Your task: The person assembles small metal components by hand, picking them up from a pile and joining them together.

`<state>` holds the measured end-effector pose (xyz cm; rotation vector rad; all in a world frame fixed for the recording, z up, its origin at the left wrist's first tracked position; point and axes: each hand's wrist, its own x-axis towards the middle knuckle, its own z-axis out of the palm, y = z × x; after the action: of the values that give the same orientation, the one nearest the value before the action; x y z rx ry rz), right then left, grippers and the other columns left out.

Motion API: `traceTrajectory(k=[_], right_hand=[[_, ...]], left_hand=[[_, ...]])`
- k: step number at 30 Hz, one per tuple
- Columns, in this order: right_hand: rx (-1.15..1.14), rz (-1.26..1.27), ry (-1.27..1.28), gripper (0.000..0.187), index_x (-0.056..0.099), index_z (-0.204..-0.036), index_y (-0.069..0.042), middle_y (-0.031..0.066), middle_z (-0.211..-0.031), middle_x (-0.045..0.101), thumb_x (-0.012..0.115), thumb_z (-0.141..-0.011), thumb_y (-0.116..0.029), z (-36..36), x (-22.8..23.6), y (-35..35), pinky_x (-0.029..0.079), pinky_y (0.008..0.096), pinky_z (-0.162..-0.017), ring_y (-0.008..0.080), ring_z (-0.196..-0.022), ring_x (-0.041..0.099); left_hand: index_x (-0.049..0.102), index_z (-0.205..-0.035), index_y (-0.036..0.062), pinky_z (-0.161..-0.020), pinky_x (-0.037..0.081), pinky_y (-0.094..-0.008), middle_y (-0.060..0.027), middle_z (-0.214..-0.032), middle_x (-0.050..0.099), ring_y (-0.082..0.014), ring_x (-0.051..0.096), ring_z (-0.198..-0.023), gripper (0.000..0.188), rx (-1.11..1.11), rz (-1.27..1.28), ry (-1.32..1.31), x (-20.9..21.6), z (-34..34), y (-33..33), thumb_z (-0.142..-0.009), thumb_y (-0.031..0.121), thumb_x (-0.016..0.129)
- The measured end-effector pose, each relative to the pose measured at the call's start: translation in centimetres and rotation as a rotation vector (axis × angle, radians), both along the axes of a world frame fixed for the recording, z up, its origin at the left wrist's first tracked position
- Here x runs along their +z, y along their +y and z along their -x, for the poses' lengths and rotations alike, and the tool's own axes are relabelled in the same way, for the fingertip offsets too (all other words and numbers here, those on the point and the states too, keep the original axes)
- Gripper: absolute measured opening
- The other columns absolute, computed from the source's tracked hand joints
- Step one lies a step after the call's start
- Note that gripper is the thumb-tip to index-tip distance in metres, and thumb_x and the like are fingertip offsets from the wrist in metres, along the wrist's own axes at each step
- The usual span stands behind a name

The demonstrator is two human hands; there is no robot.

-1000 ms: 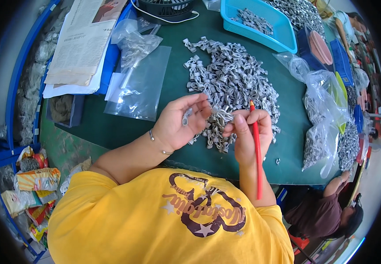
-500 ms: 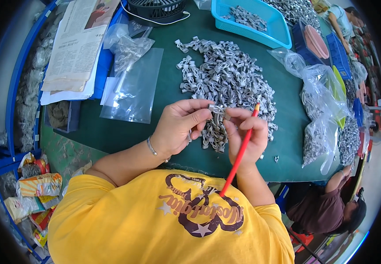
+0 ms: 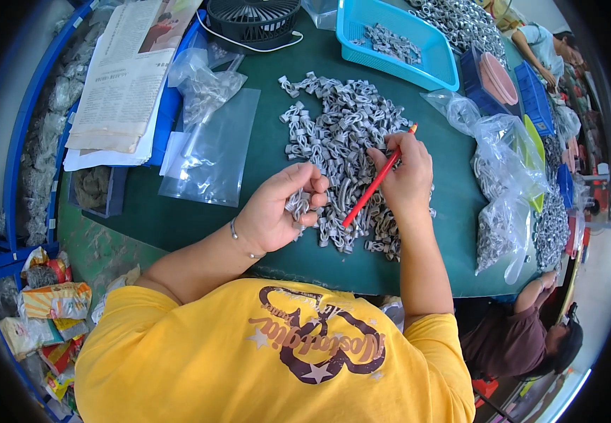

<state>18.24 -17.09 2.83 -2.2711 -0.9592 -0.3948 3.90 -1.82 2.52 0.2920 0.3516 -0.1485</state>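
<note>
A heap of small grey metal loop-shaped parts (image 3: pixel 341 116) lies on the green table (image 3: pixel 270 134) before me. My left hand (image 3: pixel 267 208) is curled at the heap's near left side, with a few grey metal parts (image 3: pixel 296 203) cupped in its fingers. Over the heap's right side, my right hand (image 3: pixel 405 176) grips a red pencil (image 3: pixel 370 192), which slants down toward me. Its fingertips reach among the parts, and whether they pinch one is hidden.
A blue basket (image 3: pixel 397 67) of parts stands beyond the heap. Clear bags (image 3: pixel 499 211) of parts lie to the right. Newspapers (image 3: pixel 119 92), a flat plastic bag (image 3: pixel 214 155) and a black fan (image 3: pixel 252 21) are at the left and back. Two people work at the right.
My hands, close together around a grey part before, have come apart. The right moved up and right onto the heap with the pencil; the left curled around its parts.
</note>
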Motion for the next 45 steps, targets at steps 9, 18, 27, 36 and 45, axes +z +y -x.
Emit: traceTrajectory(k=[9, 18, 27, 36, 45], right_hand=[[0.399, -0.555, 0.559, 0.026, 0.041, -0.080, -0.004, 0.0158, -0.093, 0.061, 0.062, -0.073, 0.010, 4.7, 0.7, -0.8, 0.047, 0.0244, -0.066, 0.0137, -0.073, 0.056], [0.339, -0.882, 1.131, 0.019, 0.040, -0.086, -0.004, 0.0181, -0.092, 0.060, 0.056, -0.081, 0.006, 7.3, 0.4, -1.3, 0.049, 0.0219, -0.063, 0.0133, -0.075, 0.059], [0.383, -1.012, 1.028, 0.032, 0.039, -0.089, -0.005, 0.0185, -0.093, 0.058, 0.057, -0.072, 0.016, 8.4, -2.0, -1.5, 0.051, 0.0290, -0.075, 0.0211, -0.087, 0.060], [0.373, -1.009, 0.506, 0.041, 0.036, -0.092, -0.005, 0.0209, -0.102, 0.051, 0.066, -0.069, 0.011, 9.0, -0.7, -1.5, 0.053, 0.0323, -0.075, 0.0263, -0.089, 0.061], [0.196, -0.797, 0.406, 0.022, 0.043, -0.080, -0.003, 0.0167, -0.083, 0.062, 0.061, -0.074, 0.008, 8.3, 0.4, -1.5, 0.048, 0.0272, -0.063, 0.0189, -0.067, 0.059]], left_hand=[[0.056, -0.099, 0.0012, -0.048, 0.036, -0.0149, 0.0004, -0.078, 0.054, -0.0029, 0.045, -0.057, 0.026, 0.056, -0.715, -0.090, 0.2, 0.2, -0.5, -0.075, 0.000, 0.066], [0.059, -0.091, 0.0004, -0.062, 0.040, -0.0182, -0.0002, -0.080, 0.058, -0.0047, 0.047, -0.068, 0.020, 0.087, -1.108, -0.177, -0.2, 0.9, -0.8, -0.073, 0.001, 0.067], [0.058, -0.095, -0.0010, -0.058, 0.037, -0.0167, -0.0012, -0.078, 0.054, -0.0047, 0.048, -0.067, 0.024, 0.147, -1.261, -0.407, 0.0, 1.1, -1.2, -0.072, -0.003, 0.067], [0.060, -0.095, -0.0007, -0.056, 0.040, -0.0173, -0.0027, -0.079, 0.059, -0.0052, 0.049, -0.064, 0.019, 0.086, -1.060, -0.214, -0.2, 1.3, -1.6, -0.076, 0.002, 0.065], [0.050, -0.099, 0.0085, -0.043, 0.031, -0.0166, -0.0019, -0.080, 0.049, -0.0069, 0.040, -0.057, 0.011, 0.001, -0.172, -0.054, -1.3, 1.3, 0.2, -0.088, 0.009, 0.050]])
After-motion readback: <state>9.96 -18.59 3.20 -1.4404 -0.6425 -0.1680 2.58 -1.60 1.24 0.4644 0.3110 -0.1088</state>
